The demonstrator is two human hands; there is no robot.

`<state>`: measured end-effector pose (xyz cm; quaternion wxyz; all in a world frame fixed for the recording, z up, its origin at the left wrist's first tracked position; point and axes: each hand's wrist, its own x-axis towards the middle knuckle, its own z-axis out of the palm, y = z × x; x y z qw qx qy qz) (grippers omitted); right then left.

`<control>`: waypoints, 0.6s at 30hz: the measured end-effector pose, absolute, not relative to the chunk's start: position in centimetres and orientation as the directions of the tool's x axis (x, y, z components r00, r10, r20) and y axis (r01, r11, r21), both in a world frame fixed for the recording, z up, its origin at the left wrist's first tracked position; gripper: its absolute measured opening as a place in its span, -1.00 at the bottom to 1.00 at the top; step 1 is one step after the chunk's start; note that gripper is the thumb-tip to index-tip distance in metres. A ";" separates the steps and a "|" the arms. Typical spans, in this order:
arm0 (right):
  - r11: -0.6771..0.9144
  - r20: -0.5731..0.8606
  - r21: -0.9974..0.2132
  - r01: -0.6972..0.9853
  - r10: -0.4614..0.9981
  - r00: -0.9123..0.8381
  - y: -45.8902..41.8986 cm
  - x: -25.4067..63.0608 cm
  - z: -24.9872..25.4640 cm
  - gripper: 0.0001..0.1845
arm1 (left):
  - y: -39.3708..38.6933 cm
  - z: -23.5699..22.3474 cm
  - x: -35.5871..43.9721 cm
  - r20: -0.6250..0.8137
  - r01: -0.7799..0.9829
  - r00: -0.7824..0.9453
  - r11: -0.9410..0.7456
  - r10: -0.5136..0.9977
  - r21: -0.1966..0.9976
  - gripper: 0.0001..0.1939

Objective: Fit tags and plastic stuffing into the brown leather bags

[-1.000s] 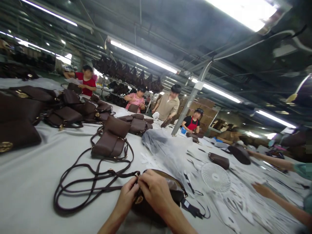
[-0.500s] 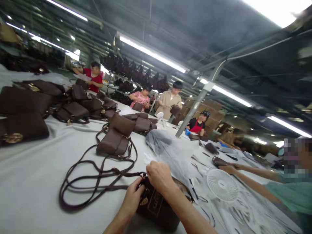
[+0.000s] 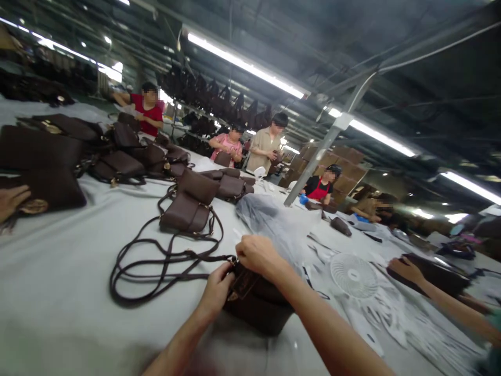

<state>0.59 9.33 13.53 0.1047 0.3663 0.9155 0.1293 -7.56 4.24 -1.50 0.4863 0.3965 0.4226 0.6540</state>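
Note:
A dark brown handbag [image 3: 256, 312] lies on the white-covered table in front of me. My left hand [image 3: 216, 289] grips its near left top corner, thumb on top, beside the strap end and a gold-coloured fitting. Next to it, my right hand [image 3: 257, 254] is closed at the bag's top edge; its fingertips are hidden from me. A framed label patch [image 3: 245, 283] on the bag tilts up between the hands. The long strap [image 3: 164, 284] runs off to the left in loose loops. Behind my hands sits a clear plastic bag [image 3: 270, 224].
A small brown bag [image 3: 186, 213] stands beyond the strap. More brown bags [image 3: 119, 167] pile up at left, where another person's hand [image 3: 13, 202] touches one. At right lie a white fan [image 3: 354, 275] and a co-worker's hand [image 3: 407, 270] on a dark bag. A metal post [image 3: 315, 167] rises behind.
The handbag's label side has tipped upward, with both hands still at its top edge. Another person's hand has appeared at the left edge. The co-worker at right now touches a larger dark bag.

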 end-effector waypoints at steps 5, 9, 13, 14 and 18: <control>0.708 -0.131 0.330 0.624 0.689 -0.713 10.0 0.3 12.7 -0.71 | 4.5 -2.1 -7.1 0.093 -0.322 -0.235 -0.168 0.967 0.932 -0.66; 0.690 -0.140 0.365 0.625 0.704 -0.696 10.0 -0.6 12.7 -0.72 | 4.6 -2.4 -7.1 0.118 -0.317 -0.241 -0.193 0.963 0.929 -0.67; 0.681 -0.143 0.374 0.629 0.713 -0.687 10.0 -0.8 12.6 -0.72 | 4.5 -2.2 -7.1 0.123 -0.324 -0.228 -0.195 0.966 0.926 -0.70; 0.683 -0.147 0.373 0.628 0.712 -0.687 10.0 -0.7 12.5 -0.72 | 4.5 -2.1 -7.1 0.117 -0.320 -0.229 -0.188 0.966 0.928 -0.70; 0.704 -0.174 0.370 0.606 0.693 -0.699 10.3 -0.6 12.3 -0.73 | 4.4 -1.8 -7.1 0.100 -0.312 -0.241 -0.175 0.965 0.934 -0.71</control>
